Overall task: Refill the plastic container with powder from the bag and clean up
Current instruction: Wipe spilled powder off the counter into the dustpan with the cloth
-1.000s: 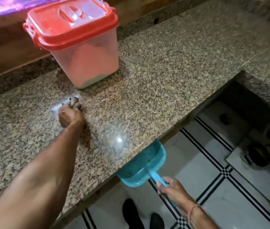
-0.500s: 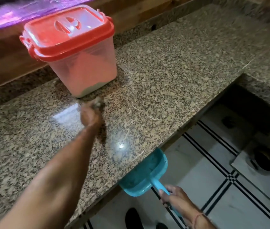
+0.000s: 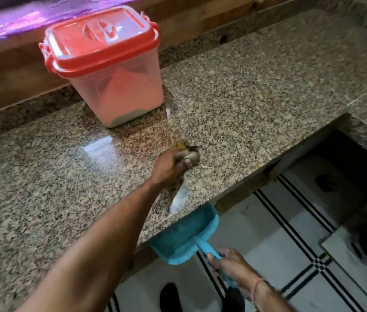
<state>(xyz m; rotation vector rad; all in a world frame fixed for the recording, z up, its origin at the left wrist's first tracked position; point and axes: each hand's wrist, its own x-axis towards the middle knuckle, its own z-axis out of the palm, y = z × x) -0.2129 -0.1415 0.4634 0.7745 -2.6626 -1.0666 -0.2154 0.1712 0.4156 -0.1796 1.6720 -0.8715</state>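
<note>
Plastic container (image 3: 119, 91) sits beyond left hand (image 3: 166, 171) (gripping cloth (image 3: 189, 154)), right hand (image 3: 234, 267) (gripping dustpan (image 3: 186, 235)).

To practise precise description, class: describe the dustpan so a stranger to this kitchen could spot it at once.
Find the speckled granite counter filling most of the view and follow its near edge. Just below that edge, over the tiled floor, is the dustpan, its handle gripped by the right hand. It is the only turquoise thing; the container on the counter has a red lid.

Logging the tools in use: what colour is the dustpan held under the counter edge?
The dustpan is teal blue, handle included; head view shows it best.
</note>
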